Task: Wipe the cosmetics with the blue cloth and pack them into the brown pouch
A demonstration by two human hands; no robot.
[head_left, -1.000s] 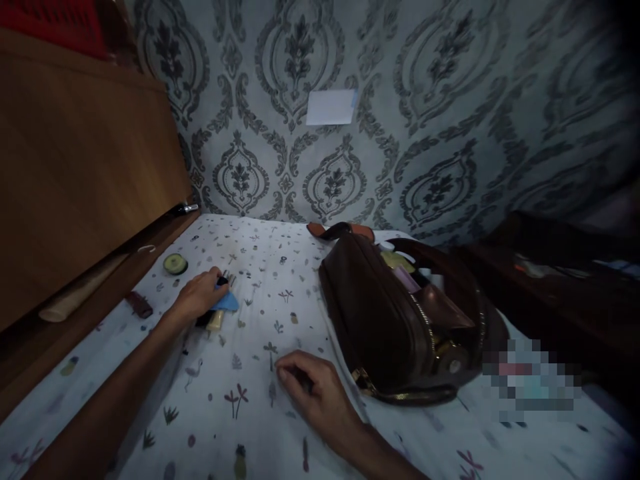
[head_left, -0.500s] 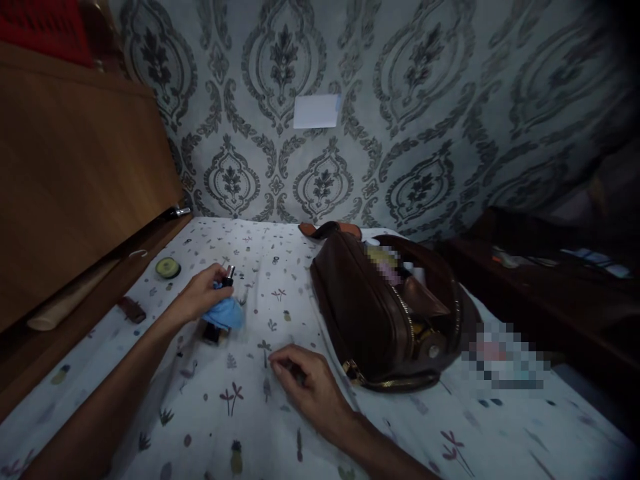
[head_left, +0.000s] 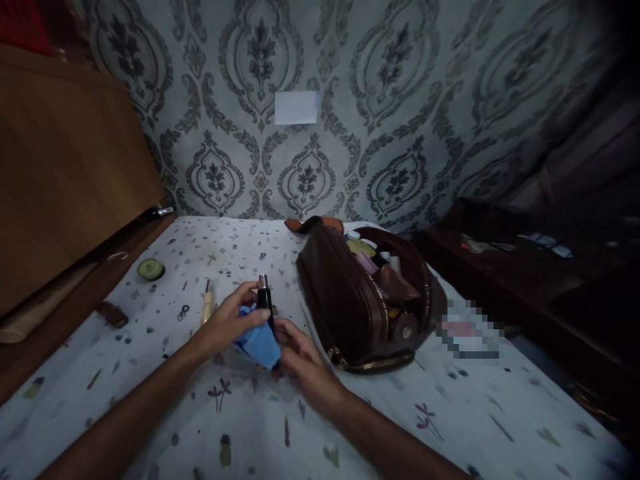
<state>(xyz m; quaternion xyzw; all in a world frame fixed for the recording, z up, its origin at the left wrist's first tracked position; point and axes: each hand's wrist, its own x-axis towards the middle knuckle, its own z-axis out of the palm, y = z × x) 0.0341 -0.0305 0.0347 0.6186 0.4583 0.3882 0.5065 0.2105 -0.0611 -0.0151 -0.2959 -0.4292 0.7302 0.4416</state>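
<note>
My left hand [head_left: 227,325] is closed on a blue cloth [head_left: 259,344] and a small black tube with a silver cap [head_left: 265,301], held upright above the bed. My right hand [head_left: 296,349] meets it from the right, its fingers curled against the tube's lower end and the cloth. Both hands hover over the white patterned bed sheet [head_left: 210,413]. An open brown leather bag [head_left: 360,303] lies just to the right of the hands, with small bottles and items showing inside.
A pale slim tube [head_left: 207,302] lies on the sheet left of my hands. A round green tin [head_left: 151,269] and a small brown item [head_left: 113,315] sit near the wooden headboard [head_left: 65,173]. A dark side table [head_left: 525,280] stands at the right.
My left hand lifted the black tube and blue cloth off the sheet and carried them right, to the middle. My right hand rose from the sheet to meet them. The pale tube stayed behind.
</note>
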